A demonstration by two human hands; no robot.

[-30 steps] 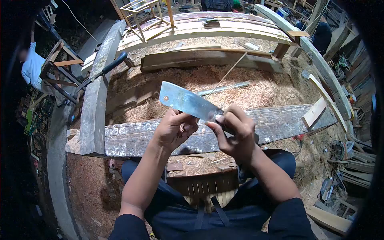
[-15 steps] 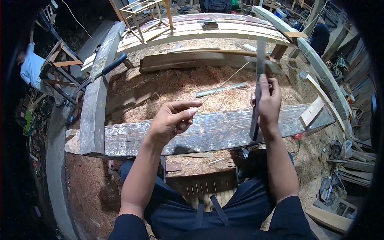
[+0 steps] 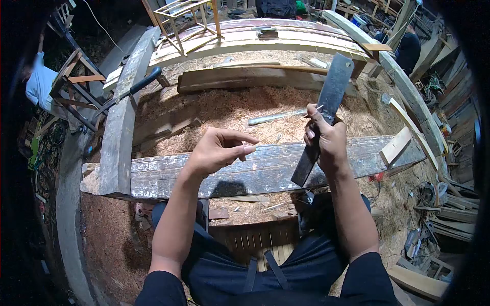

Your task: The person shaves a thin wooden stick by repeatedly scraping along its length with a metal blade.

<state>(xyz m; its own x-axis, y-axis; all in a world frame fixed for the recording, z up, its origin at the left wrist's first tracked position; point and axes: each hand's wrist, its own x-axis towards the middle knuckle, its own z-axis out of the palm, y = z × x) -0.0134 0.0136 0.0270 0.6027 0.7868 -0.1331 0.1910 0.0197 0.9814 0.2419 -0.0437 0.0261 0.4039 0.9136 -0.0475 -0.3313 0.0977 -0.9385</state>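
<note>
Now, above our weathered wooden plank table, the grey rectangular metal cleaver our right hand holds has turned flat-on; our left hand, grip narrow, has lowered its thin pale wooden strip, apparently bringing both together.

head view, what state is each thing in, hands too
cleaver, held aslant, blade end up
right hand, closed around the cleaver
left hand, fingers bent, any grip unclear
plank bench, scuffed, blotched with pale marks
pale board, lying on the bench's right end
wood shavings, loose, scattered over the ground
</note>
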